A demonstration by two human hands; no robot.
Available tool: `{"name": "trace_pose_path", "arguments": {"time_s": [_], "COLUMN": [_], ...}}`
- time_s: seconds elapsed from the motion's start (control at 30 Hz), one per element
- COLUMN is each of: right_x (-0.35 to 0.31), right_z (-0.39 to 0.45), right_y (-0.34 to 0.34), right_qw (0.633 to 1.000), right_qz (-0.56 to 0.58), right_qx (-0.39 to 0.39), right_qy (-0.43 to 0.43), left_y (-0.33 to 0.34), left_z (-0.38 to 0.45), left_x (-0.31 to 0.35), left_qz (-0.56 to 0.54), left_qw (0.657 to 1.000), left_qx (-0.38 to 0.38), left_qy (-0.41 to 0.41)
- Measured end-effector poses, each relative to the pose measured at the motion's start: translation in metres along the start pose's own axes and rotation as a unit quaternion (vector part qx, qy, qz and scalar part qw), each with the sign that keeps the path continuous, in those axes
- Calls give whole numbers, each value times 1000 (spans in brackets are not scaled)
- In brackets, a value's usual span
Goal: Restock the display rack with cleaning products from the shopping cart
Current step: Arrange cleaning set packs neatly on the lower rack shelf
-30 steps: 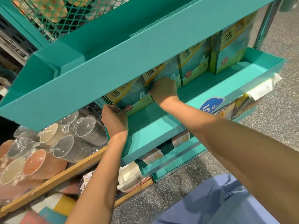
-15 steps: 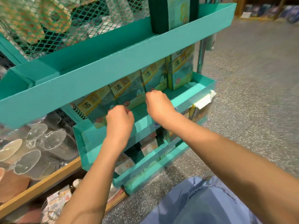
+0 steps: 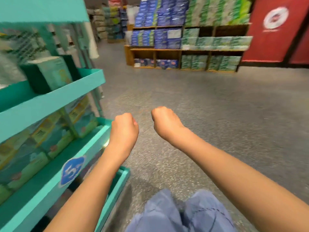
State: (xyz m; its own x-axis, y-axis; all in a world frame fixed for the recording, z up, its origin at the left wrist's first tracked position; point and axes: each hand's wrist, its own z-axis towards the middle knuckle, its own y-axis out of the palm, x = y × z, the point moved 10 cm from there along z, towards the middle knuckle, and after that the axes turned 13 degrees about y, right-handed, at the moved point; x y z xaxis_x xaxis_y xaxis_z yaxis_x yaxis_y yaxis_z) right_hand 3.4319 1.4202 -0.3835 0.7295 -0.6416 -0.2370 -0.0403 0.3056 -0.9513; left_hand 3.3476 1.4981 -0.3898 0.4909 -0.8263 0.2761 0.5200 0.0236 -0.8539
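The teal display rack [image 3: 50, 99] stands at the left, its tiers slanting toward me. A row of green and yellow cleaning-product boxes [image 3: 55, 131] fills the middle tier. One pale green box [image 3: 53, 72] stands on the tier above. My left hand [image 3: 124, 129] hovers beside the rack's right end with its fingers curled under, holding nothing. My right hand [image 3: 164, 121] hangs over the floor a little to the right, also curled and holding nothing. The shopping cart is out of view.
Grey speckled floor [image 3: 209, 114] stretches ahead. Wooden shelves [image 3: 167, 51] stacked with blue and green packs stand at the back. A red panel [image 3: 270, 30] rises at the far right. My blue trousers [image 3: 180, 213] show at the bottom.
Both hands have left the boxes on the middle tier and pulled back off the rack. My view has swung right, away from the rack, toward the aisle.
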Motion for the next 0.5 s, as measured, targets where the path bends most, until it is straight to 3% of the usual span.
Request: {"name": "trace_pose_path", "arguments": {"time_s": [0.13,0.27,0.5], "right_x": [101,198,240], "right_z": [-26,-89,-168], "right_y": [-66,-128,-255], "right_qw": [990,958,895], "right_qz": [-34,-57,-133], "right_qx": [37,70,178], "right_qy": [129,272,387], "left_y": [17,12,-45], "left_z": [34,35,6], "left_x": [109,235,402], "left_qz": [-80,-171,-282], "left_qw": [990,952,869], "left_qx": [-27,-27,-23], "left_qy": [116,251,405]}}
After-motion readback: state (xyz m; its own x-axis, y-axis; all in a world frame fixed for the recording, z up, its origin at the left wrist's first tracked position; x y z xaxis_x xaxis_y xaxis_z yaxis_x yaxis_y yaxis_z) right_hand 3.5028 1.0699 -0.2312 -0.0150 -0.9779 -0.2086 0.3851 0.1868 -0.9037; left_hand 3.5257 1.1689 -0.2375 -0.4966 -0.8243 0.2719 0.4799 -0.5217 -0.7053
